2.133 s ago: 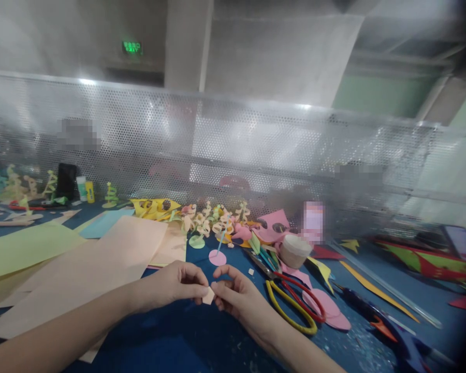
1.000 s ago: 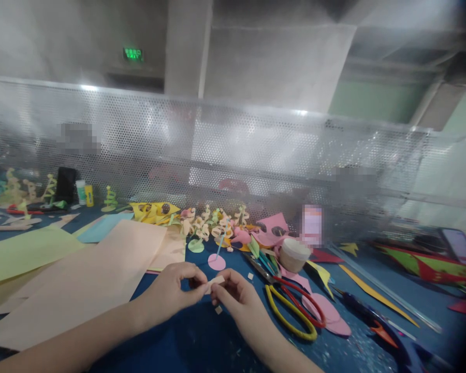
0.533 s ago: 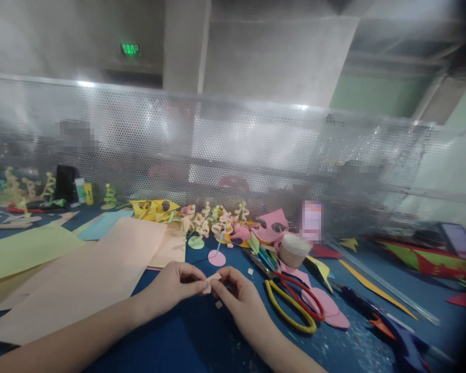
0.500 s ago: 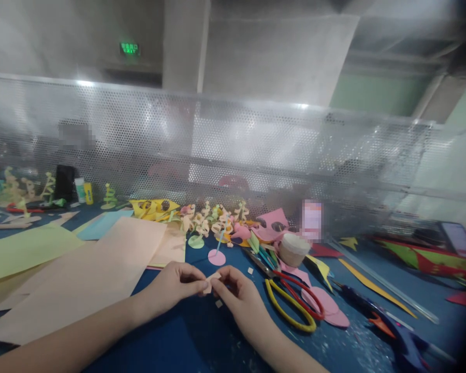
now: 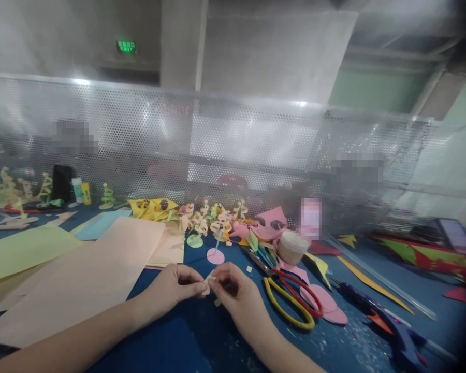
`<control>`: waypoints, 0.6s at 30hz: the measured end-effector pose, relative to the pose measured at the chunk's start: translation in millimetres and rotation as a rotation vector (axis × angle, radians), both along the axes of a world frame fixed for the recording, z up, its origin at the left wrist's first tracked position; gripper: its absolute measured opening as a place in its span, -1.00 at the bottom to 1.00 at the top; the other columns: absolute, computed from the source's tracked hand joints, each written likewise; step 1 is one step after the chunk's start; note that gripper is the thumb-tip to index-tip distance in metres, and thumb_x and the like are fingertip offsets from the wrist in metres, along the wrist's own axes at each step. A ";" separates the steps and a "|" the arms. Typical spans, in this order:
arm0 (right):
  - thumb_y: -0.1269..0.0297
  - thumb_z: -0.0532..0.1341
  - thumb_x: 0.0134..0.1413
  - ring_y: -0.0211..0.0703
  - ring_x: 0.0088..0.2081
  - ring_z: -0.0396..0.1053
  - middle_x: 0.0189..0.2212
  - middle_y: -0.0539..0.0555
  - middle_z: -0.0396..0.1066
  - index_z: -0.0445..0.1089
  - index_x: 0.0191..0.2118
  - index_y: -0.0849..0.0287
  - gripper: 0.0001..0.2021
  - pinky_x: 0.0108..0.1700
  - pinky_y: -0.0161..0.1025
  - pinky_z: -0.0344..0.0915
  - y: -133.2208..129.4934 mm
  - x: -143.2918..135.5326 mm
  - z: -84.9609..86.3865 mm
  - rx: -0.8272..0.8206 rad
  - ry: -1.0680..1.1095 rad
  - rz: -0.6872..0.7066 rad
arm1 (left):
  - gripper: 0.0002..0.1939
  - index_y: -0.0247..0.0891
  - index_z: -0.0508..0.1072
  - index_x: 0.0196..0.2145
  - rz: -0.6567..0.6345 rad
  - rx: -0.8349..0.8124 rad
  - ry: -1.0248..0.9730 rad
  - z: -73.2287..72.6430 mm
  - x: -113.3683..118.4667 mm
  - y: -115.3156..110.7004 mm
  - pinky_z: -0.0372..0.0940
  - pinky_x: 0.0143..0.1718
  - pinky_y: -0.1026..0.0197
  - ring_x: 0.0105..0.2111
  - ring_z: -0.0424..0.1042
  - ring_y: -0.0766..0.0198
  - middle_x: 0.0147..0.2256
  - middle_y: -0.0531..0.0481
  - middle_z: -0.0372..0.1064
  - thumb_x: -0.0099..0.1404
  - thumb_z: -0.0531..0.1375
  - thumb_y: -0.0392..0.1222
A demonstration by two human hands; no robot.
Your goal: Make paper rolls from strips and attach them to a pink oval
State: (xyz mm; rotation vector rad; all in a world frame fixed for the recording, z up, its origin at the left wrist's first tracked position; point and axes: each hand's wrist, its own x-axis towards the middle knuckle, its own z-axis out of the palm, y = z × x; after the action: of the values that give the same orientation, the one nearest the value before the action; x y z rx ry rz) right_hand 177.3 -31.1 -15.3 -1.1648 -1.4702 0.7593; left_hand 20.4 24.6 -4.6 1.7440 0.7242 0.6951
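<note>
A small piece of pale peach paper [image 5: 207, 288] is pinched between my two hands at the middle of the table. My left hand [image 5: 180, 284] holds its left side between thumb and finger. On its other side, my right hand [image 5: 233, 288] grips it with thumb and fingertips. Just beyond my hands stands a pink paper disc [image 5: 216, 256] with a thin light-blue stem [image 5: 219, 239] rising from it. Tiny paper squares lie close by, one [image 5: 249, 269] to the right of the disc and another [image 5: 217, 302] partly behind my right hand.
Scissors [image 5: 289, 303] with red and yellow handles lie right of my right hand, near pink paper discs [image 5: 326, 303] and a white tub [image 5: 292, 246]. A blue glue gun [image 5: 384, 321] rests farther right. Paper sheets [image 5: 89, 280] cover the left; curled paper pieces [image 5: 202, 220] stand behind.
My right hand's fingers have shifted slightly on the small paper piece, and it looks tilted a little more upright. Both hands stay in nearly the same place.
</note>
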 end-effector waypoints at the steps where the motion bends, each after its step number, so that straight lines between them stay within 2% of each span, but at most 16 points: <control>1: 0.25 0.15 0.00 -0.23 -0.49 0.29 -0.52 -0.02 0.31 0.30 -0.43 0.14 -0.91 -0.46 -0.31 0.23 -1.4 0.2 2.0 0.029 -0.071 -0.025 | -0.84 -0.31 0.50 -0.53 -0.001 0.001 -0.005 -0.1 0.2 0.0 0.23 -0.34 0.28 -0.46 0.37 0.28 -0.53 0.01 0.45 0.04 0.22 -0.15; 5: 0.34 0.15 -0.02 -0.17 -0.39 0.31 -0.44 0.05 0.35 0.41 -0.46 0.13 -0.90 -0.36 -0.27 0.24 -5.5 0.3 8.1 0.135 -0.262 -0.110 | -0.85 -0.31 0.50 -0.53 -0.004 -0.007 -0.036 -2.4 0.5 1.9 0.23 -0.35 0.30 -0.48 0.36 0.31 -0.53 0.03 0.44 0.05 0.22 -0.17; 8: 0.33 0.15 -0.01 -0.17 -0.40 0.31 -0.47 0.05 0.36 0.43 -0.47 0.15 -0.88 -0.35 -0.28 0.23 -6.2 0.8 8.6 0.134 -0.283 -0.090 | -0.84 -0.31 0.49 -0.52 -0.031 -0.047 -0.068 -4.4 -0.1 3.4 0.22 -0.38 0.31 -0.51 0.34 0.34 -0.55 0.04 0.43 0.05 0.23 -0.14; 10: 0.28 0.16 -0.02 -0.17 -0.40 0.32 -0.48 0.05 0.38 0.43 -0.48 0.16 -0.86 -0.36 -0.29 0.24 -5.0 1.9 6.8 0.085 -0.226 -0.050 | -0.82 -0.31 0.50 -0.52 -0.050 -0.086 -0.065 -4.6 -0.7 3.8 0.21 -0.39 0.31 -0.51 0.33 0.34 -0.54 0.03 0.43 0.03 0.23 -0.12; 14: 0.14 0.18 -0.05 -0.24 -0.52 0.29 -0.54 0.04 0.40 0.42 -0.48 0.22 -0.76 -0.45 -0.32 0.21 0.2 3.8 2.5 -0.113 -0.028 0.044 | -0.78 -0.32 0.49 -0.51 -0.056 -0.136 -0.027 -3.8 -1.1 4.3 0.19 -0.43 0.32 -0.53 0.32 0.34 -0.54 0.04 0.43 0.00 0.25 -0.08; 18: 0.06 0.24 -0.18 -0.33 -0.59 0.21 -0.65 -0.03 0.33 0.40 -0.55 0.25 -0.70 -0.49 -0.36 0.16 5.0 2.5 1.8 -0.211 0.174 0.103 | -0.78 -0.33 0.44 -0.54 -0.005 -0.110 -0.019 -3.3 -1.3 5.2 0.10 -0.51 0.36 -0.58 0.25 0.40 -0.62 0.11 0.33 0.00 0.25 -0.08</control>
State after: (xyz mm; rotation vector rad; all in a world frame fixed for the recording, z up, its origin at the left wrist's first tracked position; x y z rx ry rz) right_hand 179.8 -26.2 -13.5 -1.1543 -1.3358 1.0808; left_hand 19.0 29.9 -8.0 1.6365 0.7317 0.6552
